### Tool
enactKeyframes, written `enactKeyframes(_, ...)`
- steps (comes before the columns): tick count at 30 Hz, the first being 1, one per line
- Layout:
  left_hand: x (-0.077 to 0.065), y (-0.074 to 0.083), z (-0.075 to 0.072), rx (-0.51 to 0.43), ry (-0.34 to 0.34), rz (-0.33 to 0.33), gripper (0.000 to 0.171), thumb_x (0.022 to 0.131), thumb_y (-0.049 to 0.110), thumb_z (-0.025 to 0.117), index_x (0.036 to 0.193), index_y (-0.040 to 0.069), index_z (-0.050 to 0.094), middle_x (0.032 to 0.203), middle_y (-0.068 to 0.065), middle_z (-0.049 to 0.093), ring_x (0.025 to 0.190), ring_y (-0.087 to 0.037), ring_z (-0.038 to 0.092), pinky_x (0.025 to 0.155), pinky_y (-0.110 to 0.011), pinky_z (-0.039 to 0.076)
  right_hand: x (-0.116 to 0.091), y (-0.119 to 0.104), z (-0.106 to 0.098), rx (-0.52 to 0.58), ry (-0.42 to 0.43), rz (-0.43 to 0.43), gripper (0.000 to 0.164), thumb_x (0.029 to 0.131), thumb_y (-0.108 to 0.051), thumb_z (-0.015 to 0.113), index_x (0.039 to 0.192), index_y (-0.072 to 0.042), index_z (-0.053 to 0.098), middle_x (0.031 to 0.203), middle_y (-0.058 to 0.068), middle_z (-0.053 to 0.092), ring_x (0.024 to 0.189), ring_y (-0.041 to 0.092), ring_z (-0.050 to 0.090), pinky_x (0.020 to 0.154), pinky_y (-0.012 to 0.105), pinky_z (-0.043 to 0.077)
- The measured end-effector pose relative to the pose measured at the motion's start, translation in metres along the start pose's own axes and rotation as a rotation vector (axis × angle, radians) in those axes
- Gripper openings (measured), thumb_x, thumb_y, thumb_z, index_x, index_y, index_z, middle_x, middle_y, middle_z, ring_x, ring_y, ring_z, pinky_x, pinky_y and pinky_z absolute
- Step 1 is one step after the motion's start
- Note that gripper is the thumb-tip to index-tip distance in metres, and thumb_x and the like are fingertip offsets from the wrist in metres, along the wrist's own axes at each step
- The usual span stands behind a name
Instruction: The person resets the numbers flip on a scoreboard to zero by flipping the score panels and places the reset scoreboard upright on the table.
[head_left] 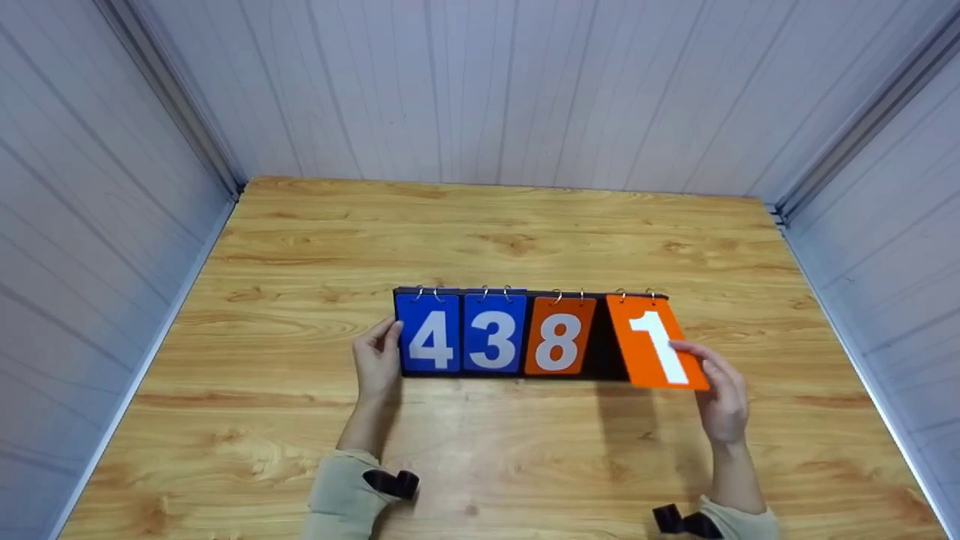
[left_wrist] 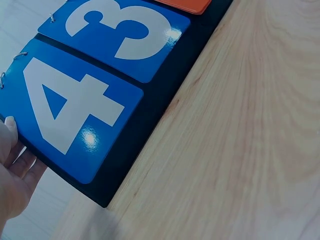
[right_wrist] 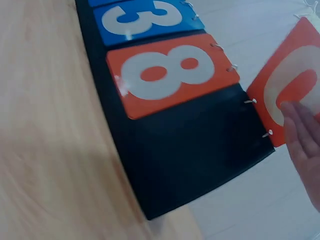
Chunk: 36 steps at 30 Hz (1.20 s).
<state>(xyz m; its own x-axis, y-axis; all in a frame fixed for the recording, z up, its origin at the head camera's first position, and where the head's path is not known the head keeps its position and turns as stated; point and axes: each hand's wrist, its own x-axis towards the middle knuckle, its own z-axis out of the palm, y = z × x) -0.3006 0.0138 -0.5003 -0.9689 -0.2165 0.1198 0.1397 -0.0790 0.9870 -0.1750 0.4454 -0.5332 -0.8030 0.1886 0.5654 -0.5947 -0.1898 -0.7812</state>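
Observation:
A flip scoreboard (head_left: 517, 375) with a black backing shows blue cards 4 (head_left: 431, 334) and 3 (head_left: 493, 334) and orange cards 8 (head_left: 555, 335) and 1 (head_left: 656, 341). My left hand (head_left: 377, 360) grips the board's left edge, thumb at the front beside the 4. On the right, my right hand (head_left: 724, 394) pinches the orange 1 card by its right edge, lifted and slanting off the backing. In the right wrist view, an orange face with a 0 (right_wrist: 280, 100) shows under my right fingers (right_wrist: 300, 130), and bare black backing (right_wrist: 195, 150) lies below its rings.
A wood-grain table (head_left: 510, 232) spreads around the scoreboard. Pale panelled walls (head_left: 480, 90) stand at its back and sides. Metal rings (head_left: 556, 295) along the board's top edge carry the cards.

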Motion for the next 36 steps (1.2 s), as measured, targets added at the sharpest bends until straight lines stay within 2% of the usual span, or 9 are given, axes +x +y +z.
enactKeyframes(1, 0.001, -0.004, 0.000, -0.006, 0.002, 0.004, 0.016, 0.083, -0.003, 0.057, 0.096, -0.012, 0.062, 0.089, -0.021, 0.064, 0.077, -0.010, 0.059, 0.074, -0.022, 0.048, 0.008, -0.013, 0.011, 0.001, -0.046, -0.026, 0.030, 0.090, 0.001, 0.038, 0.112, 0.020, 0.045, 0.111, 0.030, 0.052, 0.101, 0.032, 0.051, 0.083, 0.032, 0.045)
enactKeyframes(3, 0.002, -0.005, 0.000, -0.009, 0.001, 0.002, 0.016, 0.083, -0.003, 0.057, 0.095, -0.012, 0.063, 0.089, -0.020, 0.064, 0.078, -0.011, 0.059, 0.074, -0.022, 0.048, 0.026, -0.045, 0.042, -0.130, -0.068, -0.088, 0.026, 0.086, 0.003, 0.050, 0.108, 0.018, 0.050, 0.107, 0.020, 0.059, 0.099, 0.023, 0.054, 0.082, 0.025, 0.045)
enactKeyframes(6, 0.002, -0.004, 0.000, -0.004, -0.005, 0.005, 0.016, 0.084, -0.003, 0.056, 0.095, -0.012, 0.063, 0.090, -0.021, 0.063, 0.079, -0.011, 0.059, 0.075, -0.022, 0.048, 0.054, -0.086, 0.082, -0.420, -0.042, -0.184, 0.028, 0.078, 0.001, 0.065, 0.097, 0.019, 0.055, 0.096, 0.014, 0.064, 0.086, 0.012, 0.059, 0.070, 0.015, 0.047)
enactKeyframes(11, 0.002, -0.004, -0.001, 0.016, -0.009, 0.025, 0.016, 0.084, -0.003, 0.056, 0.094, -0.012, 0.063, 0.088, -0.020, 0.064, 0.077, -0.010, 0.059, 0.073, -0.021, 0.049, 0.096, -0.095, 0.096, -0.677, 0.052, -0.406, 0.013, 0.073, 0.001, 0.069, 0.079, 0.012, 0.065, 0.075, 0.018, 0.061, 0.065, 0.008, 0.054, 0.057, 0.012, 0.040)
enactKeyframes(15, 0.002, -0.004, -0.001, 0.040, -0.016, 0.066, 0.015, 0.083, -0.003, 0.057, 0.092, -0.013, 0.063, 0.086, -0.022, 0.063, 0.074, -0.009, 0.058, 0.070, -0.020, 0.048, 0.128, -0.083, 0.087, -0.810, 0.120, -0.442, 0.013, 0.060, 0.013, 0.073, 0.070, 0.008, 0.066, 0.072, 0.015, 0.057, 0.058, 0.006, 0.045, 0.053, 0.014, 0.036)
enactKeyframes(20, 0.002, -0.005, -0.002, 0.047, -0.025, 0.078, 0.016, 0.083, -0.003, 0.057, 0.094, -0.013, 0.063, 0.089, -0.024, 0.063, 0.076, -0.008, 0.058, 0.071, -0.020, 0.048, 0.161, -0.066, 0.074, -0.946, 0.090, -0.353, 0.013, 0.063, 0.004, 0.076, 0.069, 0.004, 0.065, 0.062, 0.010, 0.058, 0.055, 0.000, 0.045, 0.052, 0.012, 0.036)
enactKeyframes(25, 0.003, -0.006, -0.003, 0.090, -0.032, 0.120, 0.016, 0.083, -0.004, 0.056, 0.094, -0.013, 0.063, 0.090, -0.024, 0.063, 0.079, -0.009, 0.059, 0.072, -0.020, 0.048, 0.181, -0.047, 0.067, -1.019, 0.089, -0.164, 0.022, 0.068, -0.010, 0.076, 0.080, 0.005, 0.066, 0.066, 0.014, 0.061, 0.056, -0.004, 0.048, 0.054, 0.009, 0.040)
enactKeyframes(33, 0.004, -0.007, -0.005, 0.075, -0.032, 0.106, 0.016, 0.083, -0.004, 0.056, 0.095, -0.012, 0.063, 0.090, -0.024, 0.063, 0.078, -0.008, 0.059, 0.072, -0.020, 0.048, 0.186, -0.024, 0.059, -1.041, 0.062, 0.214, 0.037, 0.070, -0.009, 0.075, 0.100, 0.007, 0.061, 0.076, 0.019, 0.061, 0.056, -0.002, 0.049, 0.053, 0.009, 0.043)
enactKeyframes(36, 0.004, -0.007, -0.005, 0.076, -0.036, 0.107, 0.016, 0.083, -0.004, 0.056, 0.095, -0.012, 0.063, 0.090, -0.024, 0.063, 0.077, -0.007, 0.059, 0.071, -0.019, 0.048, 0.182, -0.021, 0.055, -1.052, 0.025, 0.296, 0.042, 0.072, -0.010, 0.073, 0.108, 0.006, 0.057, 0.082, 0.021, 0.062, 0.058, -0.002, 0.050, 0.053, 0.009, 0.043)
